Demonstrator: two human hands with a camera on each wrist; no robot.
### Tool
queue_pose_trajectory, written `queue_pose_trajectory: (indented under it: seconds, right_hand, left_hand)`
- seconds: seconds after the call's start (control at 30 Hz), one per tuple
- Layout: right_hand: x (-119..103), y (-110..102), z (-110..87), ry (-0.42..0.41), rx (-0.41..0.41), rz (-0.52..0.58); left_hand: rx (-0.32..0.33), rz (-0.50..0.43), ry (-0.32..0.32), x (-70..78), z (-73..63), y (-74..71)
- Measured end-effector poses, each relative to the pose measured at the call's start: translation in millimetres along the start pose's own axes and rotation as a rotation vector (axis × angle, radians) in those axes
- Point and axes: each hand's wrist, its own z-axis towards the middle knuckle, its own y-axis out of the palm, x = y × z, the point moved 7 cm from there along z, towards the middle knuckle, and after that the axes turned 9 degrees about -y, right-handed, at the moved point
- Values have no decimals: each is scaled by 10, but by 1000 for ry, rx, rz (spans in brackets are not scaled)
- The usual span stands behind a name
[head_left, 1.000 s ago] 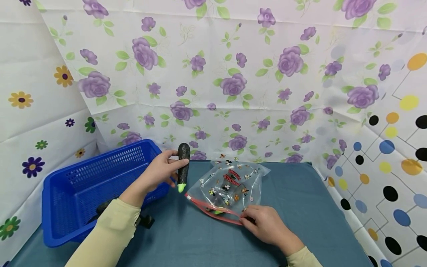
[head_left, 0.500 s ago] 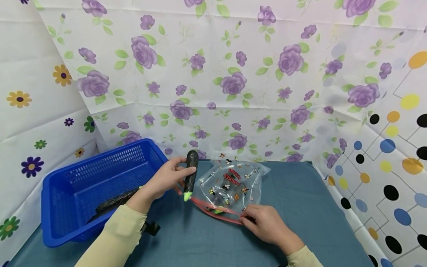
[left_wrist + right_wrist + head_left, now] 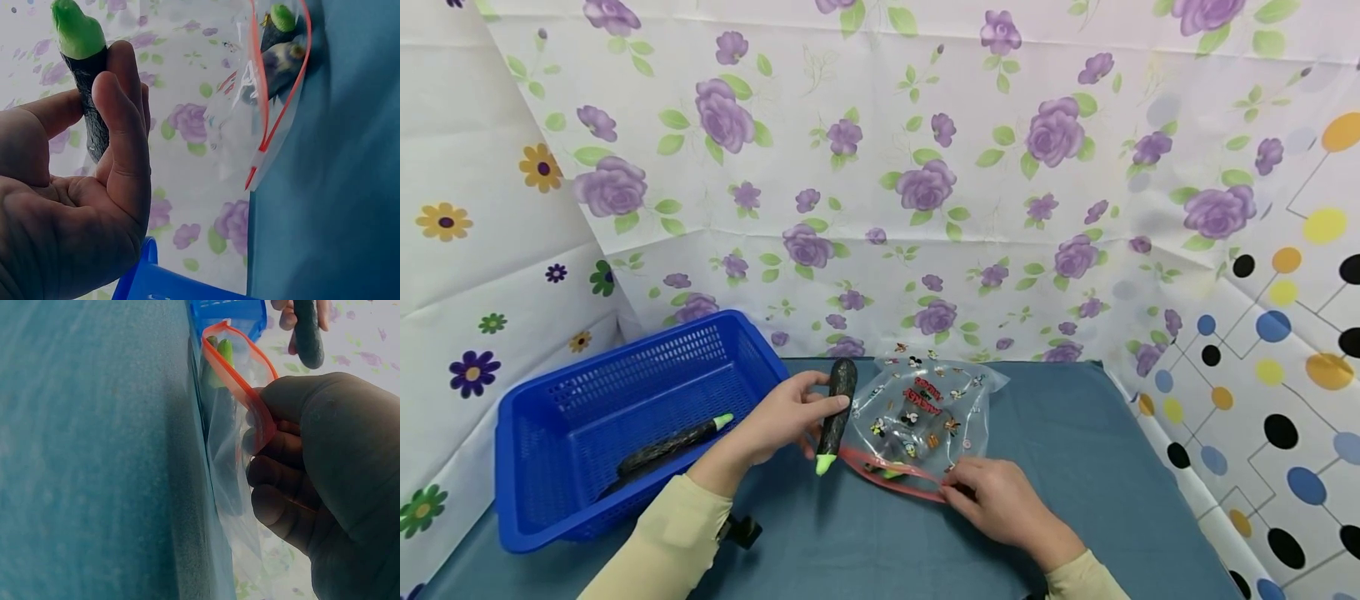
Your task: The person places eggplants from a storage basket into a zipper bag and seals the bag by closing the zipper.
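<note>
My left hand [image 3: 782, 417] pinches a long dark eggplant [image 3: 837, 408] between thumb and fingers. Its bright green cap points down toward me, just left of the bag's mouth. With my right hand [image 3: 1000, 504] I pinch the right end of the red zip edge of a clear zip bag [image 3: 976, 417] printed with cartoon figures. The bag lies on the table, its mouth parted toward me. Inside the bag, the left wrist view shows a green-capped dark piece [image 3: 282, 20] and a rounded, mottled grey-purple thing [image 3: 284, 62].
A blue plastic basket [image 3: 640, 371] stands at the left, with another green-capped eggplant [image 3: 670, 446] lying in it. Blue-green cloth [image 3: 1075, 467] covers the table. Printed sheets [image 3: 880, 167] hang behind and at both sides.
My left hand has brought the eggplant right and lower, toward the bag's mouth. The eggplant in the basket has come into fuller view. The right hand holds the bag's edge in place.
</note>
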Motion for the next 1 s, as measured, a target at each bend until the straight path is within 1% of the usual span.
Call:
queue_pose_trajectory:
  seconds: [0.23, 0.43, 0.73, 0.87, 1.0]
  right_hand:
    - [-9, 9, 9, 2, -7, -12]
    - [-12, 17, 12, 6, -12, -13]
    - [-9, 26, 0, 23, -26, 1]
    - [6, 30, 0, 9, -13, 2]
    - [21, 21, -10, 4, -1, -12]
  left_hand:
    - [-59, -10, -6, -109, -34, 131]
    - [-84, -12, -11, -195, -35, 225]
    - [-119, 4, -28, -263, -81, 351]
    - [-127, 28, -28, -277, -89, 386]
    - [-152, 39, -31, -300, -71, 444]
